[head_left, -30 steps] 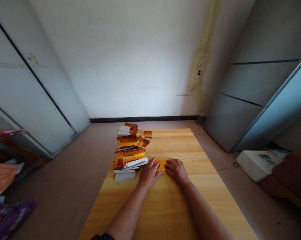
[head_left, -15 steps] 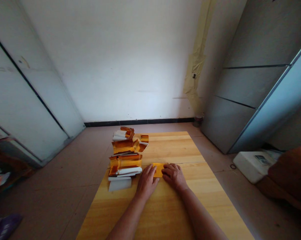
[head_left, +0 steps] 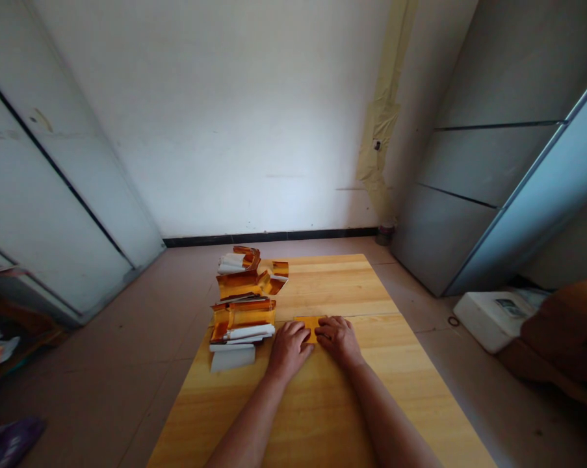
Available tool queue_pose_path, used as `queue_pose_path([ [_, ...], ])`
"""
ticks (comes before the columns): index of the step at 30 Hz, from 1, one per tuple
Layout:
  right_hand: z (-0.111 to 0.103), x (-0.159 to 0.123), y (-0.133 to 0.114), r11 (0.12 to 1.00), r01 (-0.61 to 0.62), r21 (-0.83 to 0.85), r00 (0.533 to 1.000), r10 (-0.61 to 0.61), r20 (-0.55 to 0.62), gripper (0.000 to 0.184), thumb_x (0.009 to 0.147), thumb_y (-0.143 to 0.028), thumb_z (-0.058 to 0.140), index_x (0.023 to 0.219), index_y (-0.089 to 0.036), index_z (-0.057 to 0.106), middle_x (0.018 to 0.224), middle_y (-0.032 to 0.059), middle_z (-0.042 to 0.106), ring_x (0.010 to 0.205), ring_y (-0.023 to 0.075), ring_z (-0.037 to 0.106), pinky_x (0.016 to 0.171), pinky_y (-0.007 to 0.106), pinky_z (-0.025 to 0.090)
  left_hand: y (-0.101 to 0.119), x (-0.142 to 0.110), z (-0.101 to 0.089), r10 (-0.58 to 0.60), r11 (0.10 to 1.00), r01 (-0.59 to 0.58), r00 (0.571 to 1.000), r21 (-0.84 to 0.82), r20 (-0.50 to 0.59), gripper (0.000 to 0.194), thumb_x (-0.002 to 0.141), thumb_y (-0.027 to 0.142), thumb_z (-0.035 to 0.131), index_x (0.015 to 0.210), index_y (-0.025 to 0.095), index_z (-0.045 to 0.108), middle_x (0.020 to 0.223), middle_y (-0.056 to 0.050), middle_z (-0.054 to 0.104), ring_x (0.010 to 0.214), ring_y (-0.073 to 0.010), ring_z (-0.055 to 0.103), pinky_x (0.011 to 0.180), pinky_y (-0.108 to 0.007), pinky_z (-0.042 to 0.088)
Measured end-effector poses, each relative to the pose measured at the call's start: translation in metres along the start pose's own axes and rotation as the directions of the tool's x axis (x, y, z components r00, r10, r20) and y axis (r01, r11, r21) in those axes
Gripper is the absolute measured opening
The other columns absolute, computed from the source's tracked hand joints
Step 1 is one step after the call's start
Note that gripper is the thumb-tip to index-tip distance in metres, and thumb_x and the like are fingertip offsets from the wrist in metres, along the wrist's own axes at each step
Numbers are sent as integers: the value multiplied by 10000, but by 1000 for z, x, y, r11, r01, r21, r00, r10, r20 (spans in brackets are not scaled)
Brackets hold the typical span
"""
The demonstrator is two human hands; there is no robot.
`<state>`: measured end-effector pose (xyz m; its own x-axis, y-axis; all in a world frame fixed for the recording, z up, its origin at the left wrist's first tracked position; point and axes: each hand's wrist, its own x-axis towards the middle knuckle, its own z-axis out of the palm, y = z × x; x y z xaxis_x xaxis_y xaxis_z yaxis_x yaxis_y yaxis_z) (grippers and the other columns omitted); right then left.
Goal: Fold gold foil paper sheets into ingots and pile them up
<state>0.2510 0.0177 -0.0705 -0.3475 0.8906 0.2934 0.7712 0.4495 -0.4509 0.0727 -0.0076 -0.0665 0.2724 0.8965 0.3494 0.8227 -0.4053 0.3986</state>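
Wooden surface (head_left: 322,403): we show left hand (head_left: 288,351) and right hand (head_left: 339,339), fingers (head_left: 293,333) resting on an orange strip (head_left: 307,324), grip unclear, beside foil stacks (head_left: 242,318).

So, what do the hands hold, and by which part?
The left hand and right hand press the orange sheet down with their fingers; no lifted grip.

Nothing readable found: no text, label, brand, number or sign made out. Only a small dark panel (head_left: 510,307) on top of a white plastic box (head_left: 488,325) on the floor at right, too small and too blurred to read.
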Motion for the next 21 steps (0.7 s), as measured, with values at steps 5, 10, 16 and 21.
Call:
queue_pose_path([
  [5,-5,-1,2,998,65,6,996,-66,57,167,771,-338,648,927,-322,706,1147,-14,625,1052,193,498,913,326,324,0,1,0,-47,999,47,999,-4,22,186,772,182,602,939,231,667,1068,-45,632,998,-202,537,891,-344,421],
  [10,-3,0,3,999,32,-10,999,-32,37,148,800,-297,616,902,-328,718,1095,-6,650,1015,188,515,885,326,336,1,1,-1,-56,998,57,998,-24,27,231,749,215,631,979,234,646,1078,-38,624,999,-207,533,879,-338,416],
  [16,4,5,7,999,6,33,1000,-5,-24,134,792,-279,629,858,-335,732,1048,-9,677,983,190,541,867,331,362,0,2,0,-39,999,39,999,-26,12,224,761,195,610,977,243,644,1045,-37,627,985,-198,534,867,-332,412],
  [21,3,7,11,995,-8,97,1000,10,-19,117,773,-330,633,832,-327,734,1029,-5,685,968,199,564,867,340,391,-3,3,2,-27,997,26,999,-70,-20,226,804,136,537,964,234,663,1034,-46,648,976,-194,546,862,-345,427],
])
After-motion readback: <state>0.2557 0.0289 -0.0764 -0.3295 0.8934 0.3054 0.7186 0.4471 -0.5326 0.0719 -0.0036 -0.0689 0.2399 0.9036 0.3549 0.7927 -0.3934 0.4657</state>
